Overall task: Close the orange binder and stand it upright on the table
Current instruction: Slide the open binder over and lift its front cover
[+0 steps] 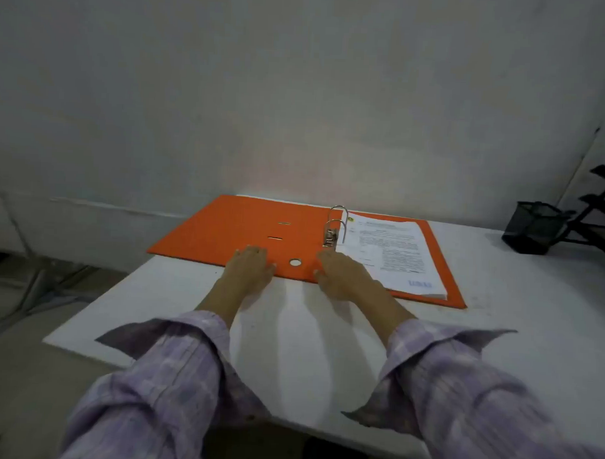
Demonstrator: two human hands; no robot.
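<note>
The orange binder (232, 227) lies open and flat on the white table (307, 349), its left cover reaching past the table's left edge. Metal rings (336, 227) stand up at the spine. A stack of printed sheets (393, 253) rests on the right cover. My left hand (250, 267) lies palm down on the near edge of the left cover, fingers spread, beside the round spine hole (295, 262). My right hand (344, 273) rests flat on the near edge by the spine, fingertips touching the sheets' corner. Neither hand grips anything.
A black mesh pen holder (532, 225) lies tipped at the table's far right, next to a black wire rack (600, 212). A pale wall stands right behind the table. The floor and chair legs show to the left.
</note>
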